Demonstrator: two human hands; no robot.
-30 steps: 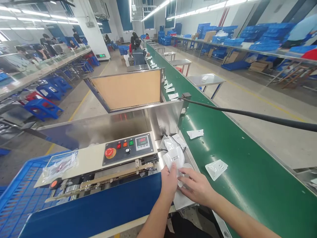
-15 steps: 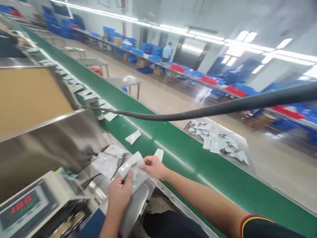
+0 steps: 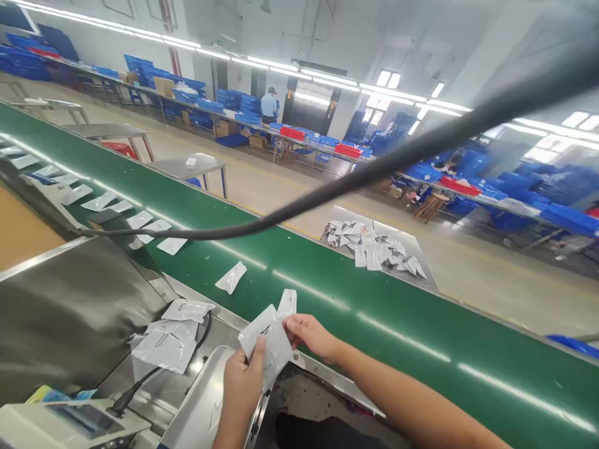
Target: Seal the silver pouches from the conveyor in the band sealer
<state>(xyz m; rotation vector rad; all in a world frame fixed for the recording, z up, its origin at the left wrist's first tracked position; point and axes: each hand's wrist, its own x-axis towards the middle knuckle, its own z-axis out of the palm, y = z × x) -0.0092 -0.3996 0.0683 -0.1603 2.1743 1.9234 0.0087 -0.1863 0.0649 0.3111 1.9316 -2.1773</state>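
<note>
- A flat white plastic pouch (image 3: pixel 264 342) is held up in both hands, tilted, above the near edge of a green conveyor belt (image 3: pixel 374 299).
- The pouch's lower left part is gripped by the left hand (image 3: pixel 241 393), with the left thumb (image 3: pixel 249 363) pressed against its face; the other left fingers are hidden behind the pouch, so their state cannot be told.
- The pouch's right edge is touched by the right hand (image 3: pixel 309 337), with the right fingers (image 3: pixel 296 325) kept close together and slightly curled; the right thumb cannot be made out.
- A second white pouch (image 3: pixel 287 304) is seen just beyond the held one, but whether it is being held cannot be told.
- Several loose white pouches (image 3: pixel 165 343) are heaped on a stainless steel surface (image 3: pixel 140 380) left of the hands, beside a curved stainless steel chute (image 3: pixel 199 405).
- A single white pouch (image 3: pixel 231 277) is lying on the green belt, and a row of white pouches (image 3: pixel 100 201) is spaced along it.
- A heap of pouches (image 3: pixel 374 248) is resting on a clear plastic sheet (image 3: pixel 339 218) on the belt's far side.
- A thick black cable (image 3: pixel 374 168) is hanging across the view.
- Blue plastic crates (image 3: pixel 224 103) are stacked on long benches in the background, where a person in a light blue shirt (image 3: pixel 269 105) is standing.
</note>
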